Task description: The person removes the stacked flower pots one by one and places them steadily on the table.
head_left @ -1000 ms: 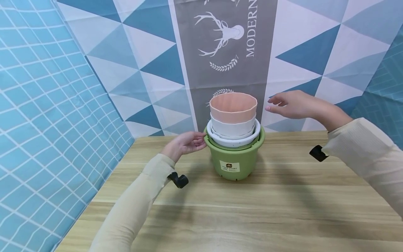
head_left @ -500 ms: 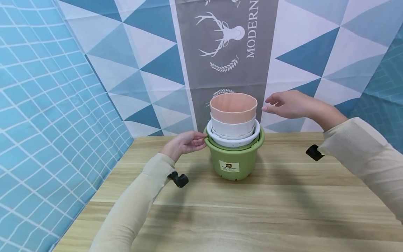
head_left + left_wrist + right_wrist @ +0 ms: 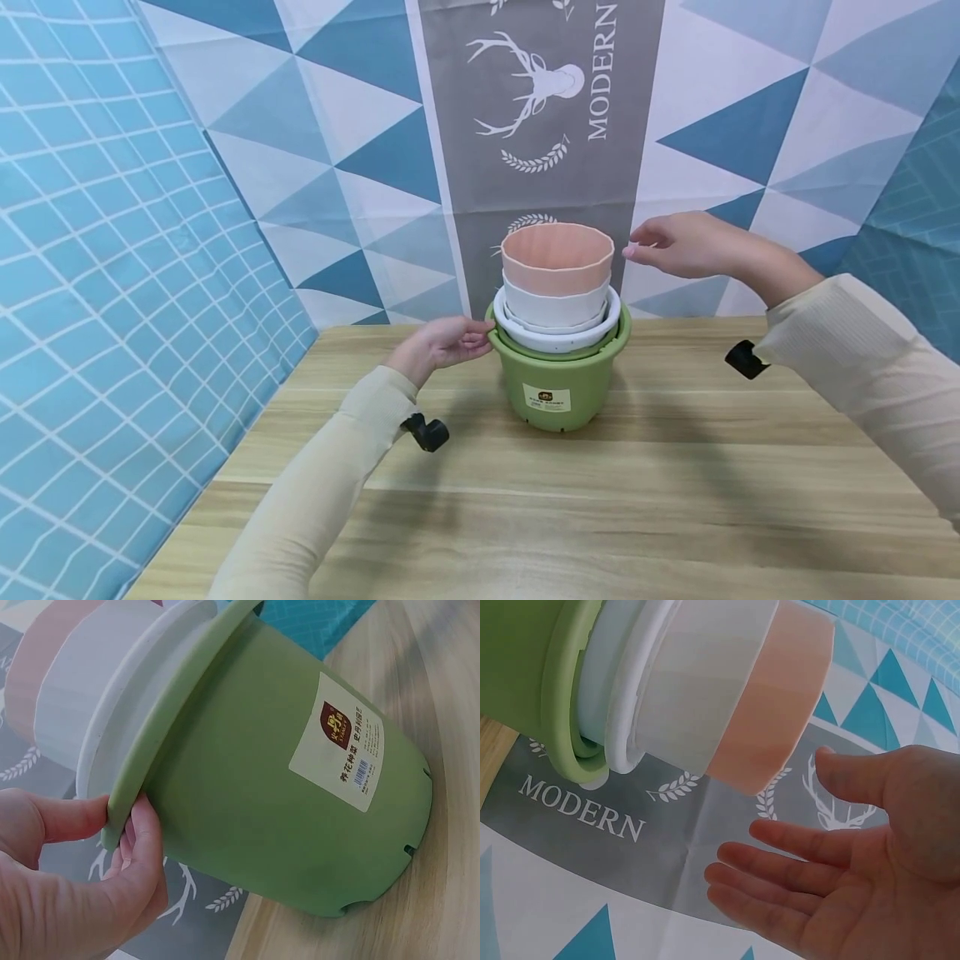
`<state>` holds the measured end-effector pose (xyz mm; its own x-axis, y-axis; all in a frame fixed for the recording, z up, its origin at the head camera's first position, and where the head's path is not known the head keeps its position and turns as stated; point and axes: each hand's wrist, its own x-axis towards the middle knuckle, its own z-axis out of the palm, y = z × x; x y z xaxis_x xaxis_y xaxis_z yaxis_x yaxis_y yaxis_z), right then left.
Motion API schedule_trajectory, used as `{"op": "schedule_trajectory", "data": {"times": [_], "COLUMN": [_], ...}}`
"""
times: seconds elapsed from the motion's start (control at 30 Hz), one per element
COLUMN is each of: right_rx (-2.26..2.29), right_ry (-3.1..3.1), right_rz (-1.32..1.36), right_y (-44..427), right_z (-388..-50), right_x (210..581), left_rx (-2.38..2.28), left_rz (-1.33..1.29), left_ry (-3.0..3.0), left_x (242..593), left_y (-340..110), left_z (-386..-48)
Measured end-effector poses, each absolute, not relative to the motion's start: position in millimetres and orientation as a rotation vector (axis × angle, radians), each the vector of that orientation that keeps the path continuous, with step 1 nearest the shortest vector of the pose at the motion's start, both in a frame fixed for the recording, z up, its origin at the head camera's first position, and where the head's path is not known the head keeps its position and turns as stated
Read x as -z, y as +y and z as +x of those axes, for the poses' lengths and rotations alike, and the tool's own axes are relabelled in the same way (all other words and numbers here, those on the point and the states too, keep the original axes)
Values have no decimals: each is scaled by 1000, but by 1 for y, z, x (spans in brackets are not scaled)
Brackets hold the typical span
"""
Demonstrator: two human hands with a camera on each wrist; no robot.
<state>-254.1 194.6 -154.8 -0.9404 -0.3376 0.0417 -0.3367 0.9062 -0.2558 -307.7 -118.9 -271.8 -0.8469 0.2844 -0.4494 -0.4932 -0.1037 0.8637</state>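
A green flowerpot [image 3: 558, 392] with a paper label [image 3: 341, 742] stands upright on the table. Nested in it is a white round-rimmed pot [image 3: 558, 340], then a white faceted pot [image 3: 557, 308], and on top a pink faceted pot [image 3: 557, 281]. My left hand [image 3: 442, 342] pinches the green pot's rim on its left side, thumb on the upper side and fingers beneath, as the left wrist view shows. To the right of the pink pot my right hand [image 3: 686, 246] hovers, apart from it, with fingers extended and the thumb spread in the right wrist view.
The wooden table [image 3: 480, 517] stretches in front of the stack. Behind stands a wall cloth [image 3: 375, 150] with triangles and a grey deer panel, close to the pots. A blue tiled-pattern cloth [image 3: 112, 250] borders the left. Black straps [image 3: 426, 432] sit at the wrists.
My right hand has moved slightly left, closer to the pink pot. My left hand stays at the green pot's rim, and the stack has not visibly moved.
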Motion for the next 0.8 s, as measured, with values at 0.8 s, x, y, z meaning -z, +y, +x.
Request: {"op": "schedule_trajectory", "data": {"times": [0.8], "right_rx": [421], "right_ry": [3055], "right_rz": [-467], "right_y": [186], "right_z": [-273], "right_x": [149], "left_rx": [-1999], "left_rz": [-272], "left_ry": [1675], "left_x": [271], "left_y": [-117], "left_z": [-307]}}
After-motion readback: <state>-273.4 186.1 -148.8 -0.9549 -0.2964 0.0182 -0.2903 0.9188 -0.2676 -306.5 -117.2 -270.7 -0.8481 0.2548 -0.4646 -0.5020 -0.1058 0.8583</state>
